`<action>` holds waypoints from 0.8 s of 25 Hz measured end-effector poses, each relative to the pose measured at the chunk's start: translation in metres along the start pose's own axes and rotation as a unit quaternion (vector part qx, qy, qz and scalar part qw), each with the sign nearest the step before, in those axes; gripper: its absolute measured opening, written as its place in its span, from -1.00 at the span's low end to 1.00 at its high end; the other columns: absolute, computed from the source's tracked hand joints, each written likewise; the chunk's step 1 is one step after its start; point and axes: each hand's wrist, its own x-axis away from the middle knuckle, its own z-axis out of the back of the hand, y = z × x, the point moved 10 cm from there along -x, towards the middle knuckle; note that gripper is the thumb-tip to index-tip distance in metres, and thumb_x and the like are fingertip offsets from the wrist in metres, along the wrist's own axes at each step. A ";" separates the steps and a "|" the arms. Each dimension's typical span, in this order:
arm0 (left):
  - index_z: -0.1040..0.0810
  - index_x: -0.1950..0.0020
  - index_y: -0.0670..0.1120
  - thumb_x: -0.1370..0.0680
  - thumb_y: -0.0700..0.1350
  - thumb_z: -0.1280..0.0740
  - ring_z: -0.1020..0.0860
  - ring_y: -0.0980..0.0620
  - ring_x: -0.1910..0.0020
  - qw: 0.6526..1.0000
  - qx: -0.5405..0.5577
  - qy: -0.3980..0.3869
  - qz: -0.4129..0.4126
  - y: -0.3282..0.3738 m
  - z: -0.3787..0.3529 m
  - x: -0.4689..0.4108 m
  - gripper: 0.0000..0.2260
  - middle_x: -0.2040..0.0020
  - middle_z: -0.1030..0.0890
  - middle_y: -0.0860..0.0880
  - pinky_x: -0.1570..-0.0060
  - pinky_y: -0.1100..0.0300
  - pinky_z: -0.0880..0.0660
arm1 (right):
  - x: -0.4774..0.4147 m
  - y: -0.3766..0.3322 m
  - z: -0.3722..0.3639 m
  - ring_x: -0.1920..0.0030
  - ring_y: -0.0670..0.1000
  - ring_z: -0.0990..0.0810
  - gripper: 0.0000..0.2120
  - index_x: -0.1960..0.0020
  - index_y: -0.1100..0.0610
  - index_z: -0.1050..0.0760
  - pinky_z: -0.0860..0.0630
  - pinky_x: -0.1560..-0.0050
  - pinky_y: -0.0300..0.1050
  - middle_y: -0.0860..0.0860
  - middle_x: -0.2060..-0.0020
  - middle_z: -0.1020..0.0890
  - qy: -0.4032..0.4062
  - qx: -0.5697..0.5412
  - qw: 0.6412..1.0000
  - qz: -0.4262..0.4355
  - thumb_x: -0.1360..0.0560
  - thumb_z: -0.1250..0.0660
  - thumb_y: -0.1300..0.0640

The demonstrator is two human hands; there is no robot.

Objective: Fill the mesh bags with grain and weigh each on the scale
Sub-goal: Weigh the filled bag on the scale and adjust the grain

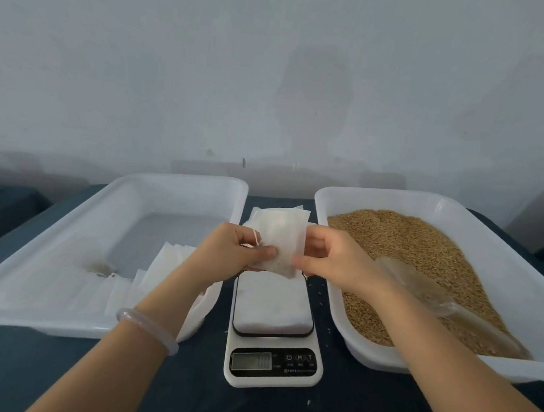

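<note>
A white kitchen scale [274, 347] is showing the only markings. Its grey display [251, 360], at the front left of the scale, is showing faint digits too blurred to read. To the display's right, three buttons [299, 357] are carrying a power symbol, what looks like "M", and "T". Smaller print beneath them is staying illegible.

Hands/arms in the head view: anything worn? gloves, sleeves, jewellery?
No gloves and no sleeves in view: both forearms are bare. The left hand has a pale, translucent, smooth round bangle on its wrist. The right hand and its wrist wear nothing.
</note>
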 end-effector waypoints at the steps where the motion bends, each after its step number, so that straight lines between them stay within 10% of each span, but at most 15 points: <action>1: -0.64 0.17 -0.25 -0.44 -0.20 -0.47 -0.64 0.04 0.24 1.000 -0.018 -0.003 -0.007 -0.001 0.001 0.001 -0.88 0.26 -0.65 -0.09 0.21 0.30 -0.56 | -0.004 -0.002 -0.003 0.18 -0.12 -0.61 -0.79 0.00 0.13 -0.56 -0.54 0.15 -0.16 -0.08 0.16 -0.65 0.008 0.053 0.999 0.006 -0.40 -0.47 0.11; 6: -0.42 0.38 -0.08 -0.43 -0.09 -0.42 -0.39 0.09 0.39 0.926 -0.372 0.026 -0.054 0.007 -0.005 -0.004 -0.75 0.40 -0.46 0.05 0.40 0.32 -0.29 | -0.018 -0.004 -0.025 0.40 -0.04 -0.37 -0.77 0.37 0.11 -0.37 -0.18 0.46 -0.27 -0.05 0.41 -0.42 -0.020 0.288 0.957 0.014 -0.42 -0.34 0.21; 9: -0.31 0.28 -0.10 -0.51 -0.11 -0.28 -0.47 -0.07 0.18 0.853 -0.518 0.000 -0.058 0.001 -0.026 -0.010 -0.78 0.15 -0.55 -0.10 0.26 0.21 -0.33 | -0.021 0.007 -0.041 0.44 -0.11 -0.30 -0.66 0.45 -0.02 -0.24 -0.10 0.49 -0.28 -0.11 0.45 -0.33 -0.066 0.376 0.924 -0.004 -0.39 -0.25 0.28; 20: -0.24 0.38 -0.06 -0.48 -0.16 -0.31 -0.51 -0.04 0.14 0.779 -0.621 -0.064 -0.060 -0.017 -0.045 -0.019 -0.69 0.13 -0.56 -0.09 0.31 0.21 -0.32 | -0.019 0.020 -0.061 0.21 0.08 -0.48 -0.93 0.11 0.06 -0.48 -0.23 0.38 -0.18 0.06 0.20 -0.52 -0.125 0.473 0.872 0.008 -0.47 -0.26 0.07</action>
